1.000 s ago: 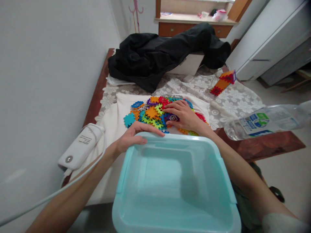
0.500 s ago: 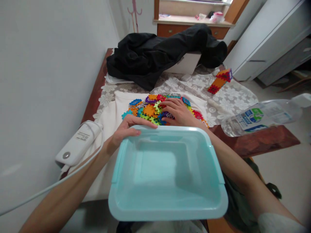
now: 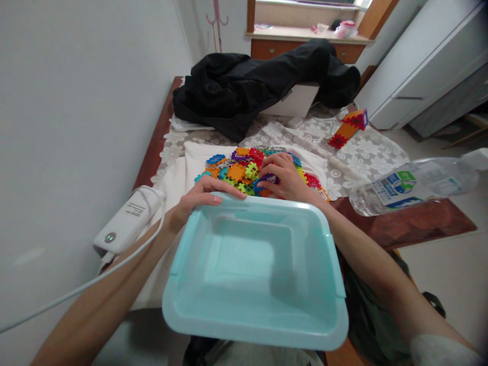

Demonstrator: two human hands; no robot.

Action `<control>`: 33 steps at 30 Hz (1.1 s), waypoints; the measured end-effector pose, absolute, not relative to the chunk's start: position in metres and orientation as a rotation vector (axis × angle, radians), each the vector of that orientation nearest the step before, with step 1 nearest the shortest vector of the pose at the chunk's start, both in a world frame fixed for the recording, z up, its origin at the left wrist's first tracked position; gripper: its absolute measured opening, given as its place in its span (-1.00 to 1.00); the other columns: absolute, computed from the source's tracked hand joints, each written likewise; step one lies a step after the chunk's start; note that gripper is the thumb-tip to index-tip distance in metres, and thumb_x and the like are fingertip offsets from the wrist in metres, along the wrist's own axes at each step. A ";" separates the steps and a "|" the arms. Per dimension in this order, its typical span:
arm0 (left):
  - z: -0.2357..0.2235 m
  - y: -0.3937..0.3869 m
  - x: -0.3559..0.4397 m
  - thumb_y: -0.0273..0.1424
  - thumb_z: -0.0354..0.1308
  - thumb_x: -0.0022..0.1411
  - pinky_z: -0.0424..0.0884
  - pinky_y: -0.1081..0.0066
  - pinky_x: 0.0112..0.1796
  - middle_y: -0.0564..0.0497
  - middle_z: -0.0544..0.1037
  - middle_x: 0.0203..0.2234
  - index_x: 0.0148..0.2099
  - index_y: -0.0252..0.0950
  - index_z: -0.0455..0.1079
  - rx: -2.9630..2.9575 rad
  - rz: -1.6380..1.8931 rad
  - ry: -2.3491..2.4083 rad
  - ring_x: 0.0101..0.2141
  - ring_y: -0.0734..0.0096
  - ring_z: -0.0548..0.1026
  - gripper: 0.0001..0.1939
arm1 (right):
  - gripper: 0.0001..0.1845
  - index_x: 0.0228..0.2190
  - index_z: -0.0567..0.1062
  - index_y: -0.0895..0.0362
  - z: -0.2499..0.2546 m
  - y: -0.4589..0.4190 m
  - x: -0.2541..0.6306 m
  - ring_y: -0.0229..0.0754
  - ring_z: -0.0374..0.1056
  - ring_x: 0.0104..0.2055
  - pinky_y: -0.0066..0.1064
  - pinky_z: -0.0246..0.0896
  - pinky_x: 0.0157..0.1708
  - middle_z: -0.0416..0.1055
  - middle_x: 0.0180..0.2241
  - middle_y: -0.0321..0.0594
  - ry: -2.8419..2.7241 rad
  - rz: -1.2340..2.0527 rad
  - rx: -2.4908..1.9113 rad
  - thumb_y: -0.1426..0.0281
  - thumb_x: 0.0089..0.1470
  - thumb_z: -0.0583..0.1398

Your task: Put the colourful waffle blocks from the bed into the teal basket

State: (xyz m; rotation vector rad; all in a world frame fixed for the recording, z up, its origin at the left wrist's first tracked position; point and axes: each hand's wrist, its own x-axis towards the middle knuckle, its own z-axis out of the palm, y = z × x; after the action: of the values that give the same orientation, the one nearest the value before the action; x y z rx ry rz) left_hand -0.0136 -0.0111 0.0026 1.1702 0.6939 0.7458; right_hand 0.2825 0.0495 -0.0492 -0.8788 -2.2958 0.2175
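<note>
The left hand (image 3: 197,195) pinches a turquoise tub (image 3: 251,295) at its far-left corner, apparently to steady it; just beyond the tub, the right hand (image 3: 285,179) curls over colourful interlocking pieces (image 3: 236,173) (whether gripping one cannot be told) heaped on white cloth (image 3: 171,185).

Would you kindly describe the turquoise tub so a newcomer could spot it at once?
From the flowered tablecloth, come nearer to the heap of plastic pieces. Just this side, the left hand grips the tub by its far rim. Unlike those small multicoloured pieces, it is wide, open and turquoise throughout.
</note>
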 end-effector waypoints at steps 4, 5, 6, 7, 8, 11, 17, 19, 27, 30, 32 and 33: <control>-0.001 -0.012 -0.013 -0.33 0.41 0.09 0.54 0.44 -0.33 -0.15 0.80 -0.26 -0.11 -0.30 0.81 1.244 0.799 0.698 -0.30 0.17 0.70 -0.68 | -0.60 -0.26 0.63 -0.01 -0.049 0.055 0.285 0.06 0.46 -0.12 -0.01 0.27 0.10 0.63 -0.25 -0.18 -2.133 0.288 -0.992 -0.05 0.39 0.25; -0.003 -0.011 -0.013 -0.30 0.42 0.11 0.55 0.43 -0.30 -0.16 0.81 -0.23 -0.09 -0.29 0.81 1.274 0.801 0.692 -0.28 0.16 0.71 -0.68 | -0.55 -0.26 0.64 -0.01 -0.049 0.057 0.286 0.05 0.47 -0.16 -0.03 0.28 0.07 0.62 -0.28 -0.17 -2.097 0.286 -1.027 -0.09 0.39 0.23; -0.004 -0.009 -0.013 -0.28 0.44 0.13 0.57 0.43 -0.27 -0.16 0.81 -0.21 -0.08 -0.27 0.81 1.304 0.802 0.688 -0.25 0.15 0.72 -0.68 | -0.52 -0.27 0.64 -0.01 -0.049 0.059 0.287 0.05 0.47 -0.18 -0.04 0.29 0.05 0.62 -0.30 -0.16 -2.061 0.272 -1.062 -0.12 0.39 0.21; -0.006 -0.008 -0.013 -0.27 0.45 0.14 0.58 0.43 -0.24 -0.16 0.81 -0.19 -0.08 -0.27 0.81 1.329 0.804 0.684 -0.23 0.13 0.73 -0.68 | -0.49 -0.27 0.65 0.00 -0.050 0.060 0.288 0.06 0.47 -0.18 -0.04 0.30 0.04 0.63 -0.30 -0.15 -2.027 0.251 -1.096 -0.15 0.39 0.20; -0.007 -0.007 -0.013 -0.26 0.47 0.14 0.59 0.42 -0.22 -0.16 0.81 -0.18 -0.07 -0.26 0.81 1.350 0.801 0.679 -0.21 0.12 0.73 -0.68 | -0.47 -0.28 0.65 0.00 -0.051 0.062 0.288 0.07 0.47 -0.17 -0.04 0.31 0.03 0.63 -0.30 -0.13 -1.993 0.230 -1.127 -0.16 0.38 0.20; -0.008 -0.005 -0.013 -0.24 0.47 0.16 0.60 0.42 -0.22 -0.17 0.81 -0.17 -0.06 -0.26 0.80 1.364 0.784 0.666 -0.21 0.09 0.74 -0.67 | -0.48 -0.28 0.65 -0.01 -0.054 0.065 0.290 0.09 0.48 -0.18 -0.02 0.35 0.03 0.63 -0.28 -0.12 -1.917 0.215 -1.181 -0.17 0.36 0.22; -0.006 -0.010 -0.011 -0.25 0.46 0.16 0.61 0.42 -0.26 -0.18 0.80 -0.16 -0.05 -0.27 0.80 1.287 0.789 0.693 -0.27 0.14 0.74 -0.66 | -0.59 -0.27 0.60 -0.01 -0.054 0.066 0.293 0.07 0.47 -0.19 -0.02 0.39 0.01 0.61 -0.28 -0.15 -1.795 0.194 -1.230 -0.05 0.40 0.20; -0.006 -0.011 -0.010 -0.25 0.47 0.15 0.60 0.43 -0.27 -0.18 0.81 -0.17 -0.05 -0.27 0.80 1.275 0.793 0.690 -0.28 0.16 0.73 -0.66 | -0.59 -0.26 0.56 -0.01 -0.052 0.068 0.293 0.04 0.46 -0.22 -0.05 0.39 -0.03 0.58 -0.30 -0.17 -1.764 0.206 -1.217 -0.06 0.40 0.20; -0.006 -0.010 -0.012 -0.26 0.46 0.17 0.58 0.45 -0.26 -0.16 0.81 -0.15 -0.05 -0.26 0.80 1.280 0.784 0.679 -0.25 0.18 0.73 -0.68 | -0.51 -0.27 0.41 -0.07 -0.008 0.048 0.294 -0.15 0.22 -0.54 -0.28 0.22 -0.49 0.27 -0.53 -0.40 -1.424 1.003 -0.700 -0.21 0.33 0.23; -0.007 -0.010 -0.012 -0.25 0.45 0.18 0.59 0.43 -0.25 -0.17 0.80 -0.15 -0.03 -0.27 0.80 1.280 0.762 0.672 -0.22 0.13 0.74 -0.66 | -0.36 -0.25 0.50 -0.05 0.003 0.036 0.299 -0.06 0.41 -0.47 -0.17 0.43 -0.40 0.39 -0.53 -0.30 -1.621 1.235 -0.652 -0.35 0.32 0.10; -0.008 -0.010 -0.013 -0.25 0.45 0.19 0.59 0.42 -0.23 -0.17 0.80 -0.13 -0.03 -0.27 0.79 1.289 0.764 0.667 -0.19 0.11 0.74 -0.66 | -0.24 -0.25 0.57 -0.02 -0.001 0.040 0.303 0.03 0.54 -0.35 -0.06 0.54 -0.25 0.52 -0.44 -0.19 -1.709 1.155 -0.727 -0.39 0.33 0.00; -0.008 -0.010 -0.013 -0.25 0.45 0.19 0.59 0.41 -0.21 -0.17 0.80 -0.12 -0.03 -0.27 0.80 1.298 0.773 0.666 -0.16 0.09 0.74 -0.67 | -0.24 -0.21 0.60 0.00 -0.007 0.044 0.304 0.05 0.58 -0.29 -0.02 0.56 -0.17 0.58 -0.39 -0.16 -1.726 1.046 -0.789 -0.36 0.36 -0.01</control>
State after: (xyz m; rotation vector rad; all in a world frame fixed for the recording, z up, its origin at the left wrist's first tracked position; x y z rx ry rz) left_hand -0.0128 -0.0098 -0.0082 1.2981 0.6656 0.7730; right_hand 0.3041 0.0442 -0.0066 -0.7890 -1.7261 1.0455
